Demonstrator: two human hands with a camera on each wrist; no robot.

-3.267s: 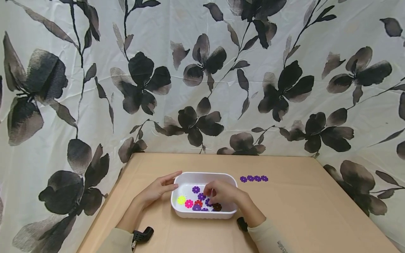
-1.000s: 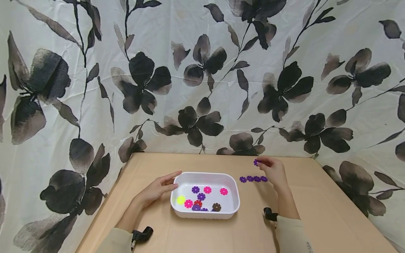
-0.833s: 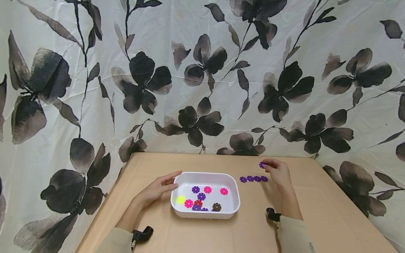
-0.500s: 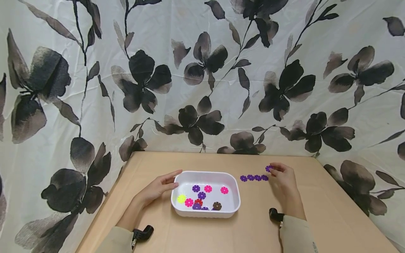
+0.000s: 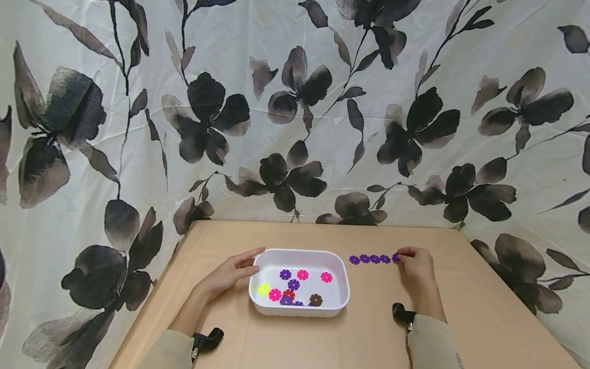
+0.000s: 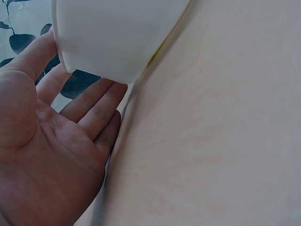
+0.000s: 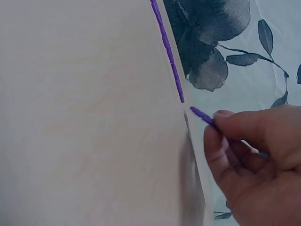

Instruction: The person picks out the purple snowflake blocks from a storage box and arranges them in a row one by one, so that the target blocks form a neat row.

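My right hand (image 5: pixel 417 264) pinches a purple flower-shaped disc (image 5: pixel 395 258) between thumb and fingertips, at the right end of a row of purple discs (image 5: pixel 370 259). From the right wrist view, this held disc (image 7: pixel 202 115) is tilted and a small gap parts it from the row (image 7: pixel 167 47), seen edge-on. At its left end, the white plastic tray (image 5: pixel 299 311) is touched by my left hand (image 5: pixel 226 277). In the left wrist view the left hand's fingers are extended, with the thumb at the rim and other fingertips against the tray wall (image 6: pixel 117 37).
Inside the tray lie several more flower discs: purple (image 5: pixel 285 275), pink (image 5: pixel 326 277), yellow (image 5: pixel 264 289), red (image 5: pixel 289 293) and brown (image 5: pixel 315 300). They rest on a tan table (image 5: pixel 322 343) backed by a floral curtain (image 5: pixel 295 138).
My right hand has carried a purple disc from the tray, over behind the row, then right and down to the row's right end. The left hand has stayed at the tray.
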